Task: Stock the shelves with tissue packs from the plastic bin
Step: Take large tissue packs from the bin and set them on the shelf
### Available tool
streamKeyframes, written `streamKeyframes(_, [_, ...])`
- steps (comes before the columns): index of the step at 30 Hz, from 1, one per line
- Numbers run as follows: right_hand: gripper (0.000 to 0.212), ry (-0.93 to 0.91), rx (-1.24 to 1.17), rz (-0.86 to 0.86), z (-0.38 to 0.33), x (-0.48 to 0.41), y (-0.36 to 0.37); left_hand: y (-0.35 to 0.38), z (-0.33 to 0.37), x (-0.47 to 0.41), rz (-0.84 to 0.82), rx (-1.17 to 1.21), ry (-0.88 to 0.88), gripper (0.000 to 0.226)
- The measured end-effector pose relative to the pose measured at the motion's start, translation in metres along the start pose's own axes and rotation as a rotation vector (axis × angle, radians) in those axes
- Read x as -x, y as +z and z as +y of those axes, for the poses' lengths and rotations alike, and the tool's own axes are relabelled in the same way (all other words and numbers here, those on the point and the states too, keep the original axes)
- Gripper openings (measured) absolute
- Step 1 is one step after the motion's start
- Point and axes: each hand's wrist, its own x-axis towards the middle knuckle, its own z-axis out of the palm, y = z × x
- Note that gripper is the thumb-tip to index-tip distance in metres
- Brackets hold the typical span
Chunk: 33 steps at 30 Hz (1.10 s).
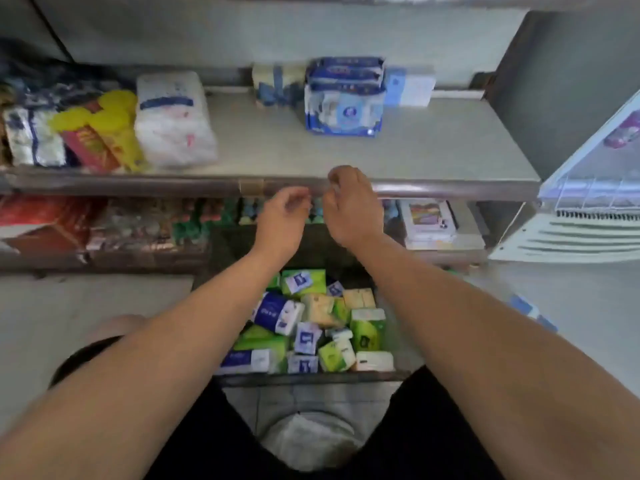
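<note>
While left hand [282, 216] and right hand [349, 206] hang loosely curled and empty at the shelf [381, 157] edge, tissue packs [311, 327] sit jumbled in the plastic bin [311, 377] below. Packs likely light, soft, slick-wrapped; pinch across the short width. Long axes point every way, some tilted.

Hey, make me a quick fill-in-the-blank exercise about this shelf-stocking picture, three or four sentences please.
1. The left hand and the right hand both hold ____.
2. The bin of tissue packs sits ____ the two forearms.
3. The blue packs stand on the ____ of the two stocked shelves.
4. The white bag lies to the ____ of the blue packs.

Missing words: nothing; between; upper; left.
</note>
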Motion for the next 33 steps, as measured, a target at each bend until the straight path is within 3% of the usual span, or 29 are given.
streamKeyframes(3, [0.027, 0.191, 0.056, -0.272, 0.031, 0.070, 0.040, -0.004, -0.074, 0.051, -0.079, -0.066, -0.154, 0.021])
streamKeyframes(8, [0.034, 0.335, 0.139, -0.506, 0.058, 0.139, 0.076, -0.004, -0.127, 0.092, -0.145, -0.079, -0.292, 0.032])
streamKeyframes(15, [0.039, 0.477, 0.210, -0.608, 0.070, 0.158, 0.086, 0.014, -0.148, 0.090, -0.178, -0.091, -0.437, 0.048])
streamKeyframes(21, [0.048, 0.586, 0.241, -0.743, 0.105, 0.159, 0.109, 0.048, -0.196, 0.069, -0.383, -0.282, -0.606, 0.081])
streamKeyframes(23, [0.051, 0.600, 0.230, -0.775, 0.120, 0.161, 0.121, 0.060, -0.212, 0.066, -0.418, -0.396, -0.680, 0.076])
streamKeyframes(27, [0.056, 0.636, 0.250, -0.864, 0.144, 0.164, 0.142, 0.086, -0.234, 0.061, -0.415, -0.566, -0.812, 0.040])
streamKeyframes(33, [0.047, 0.575, 0.260, -0.959, 0.166, 0.163, 0.177, 0.120, -0.256, 0.046, -0.495, -0.679, -0.933, 0.063])
